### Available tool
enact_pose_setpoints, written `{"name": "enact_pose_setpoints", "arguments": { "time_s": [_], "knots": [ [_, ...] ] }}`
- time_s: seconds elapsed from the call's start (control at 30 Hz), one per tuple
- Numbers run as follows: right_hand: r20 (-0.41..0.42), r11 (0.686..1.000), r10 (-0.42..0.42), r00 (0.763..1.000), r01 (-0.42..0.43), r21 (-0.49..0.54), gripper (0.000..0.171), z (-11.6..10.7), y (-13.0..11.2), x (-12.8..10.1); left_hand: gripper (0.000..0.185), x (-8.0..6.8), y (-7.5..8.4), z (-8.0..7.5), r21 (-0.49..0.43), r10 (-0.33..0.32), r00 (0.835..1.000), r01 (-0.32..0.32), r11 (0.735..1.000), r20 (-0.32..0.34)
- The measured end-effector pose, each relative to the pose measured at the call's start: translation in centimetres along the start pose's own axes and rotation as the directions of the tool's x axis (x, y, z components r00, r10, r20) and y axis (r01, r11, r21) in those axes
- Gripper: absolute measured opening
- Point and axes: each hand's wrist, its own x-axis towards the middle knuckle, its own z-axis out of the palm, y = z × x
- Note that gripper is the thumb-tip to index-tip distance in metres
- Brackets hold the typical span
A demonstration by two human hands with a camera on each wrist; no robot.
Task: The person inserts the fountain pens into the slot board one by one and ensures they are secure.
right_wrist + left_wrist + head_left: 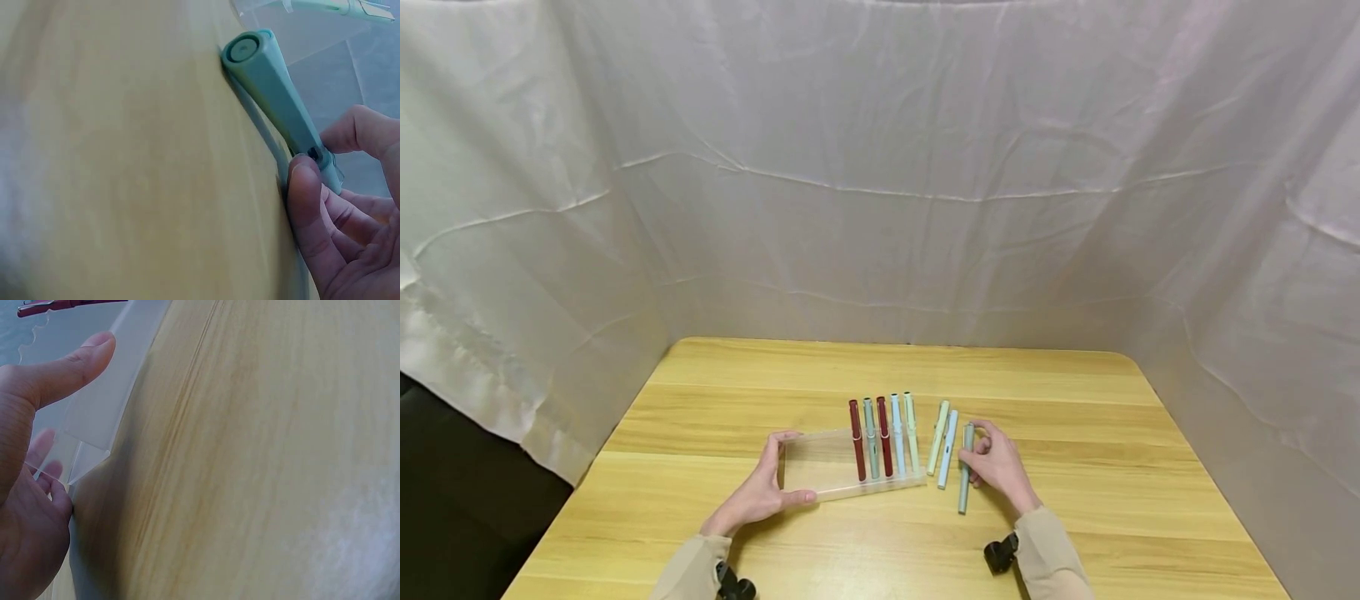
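A clear plastic tray (816, 468) lies on the wooden table (880, 375) and carries several pens side by side: two dark red (857, 450), one grey-green, one light blue, one mint. My left hand (772, 482) grips the tray's left end, thumb on the near edge and fingers on the far edge. In the left wrist view the thumb (69, 365) presses on the clear tray (106, 394). My right hand (983, 460) pinches a grey-green pen (965, 479) lying on the table right of the tray. The right wrist view shows that pen (275, 87) between thumb and fingers (309, 194).
Two more pens, a pale green one (937, 448) and a light blue one (948, 448), lie on the table between the tray and the held pen. White cloth (880, 167) walls the table on three sides. Bare wood spreads to the front, back and right.
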Motion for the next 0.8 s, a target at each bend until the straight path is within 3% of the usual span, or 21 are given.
{"name": "enact_pose_setpoints", "arguments": {
  "time_s": [0.43,0.8],
  "knots": [
    [-0.026,0.997,-0.022,0.999,0.024,0.079,0.066,-0.1,-0.2,-0.7,0.094,-0.1,0.1,0.1,-0.002,0.031,0.999,-0.031,1.000,-0.009],
    [-0.062,0.990,-0.058,0.996,0.065,0.125,0.070,-0.1,-0.5,-1.2,0.095,-0.1,0.2,0.0,-0.006,0.015,1.000,-0.015,1.000,-0.001]
  ]
}}
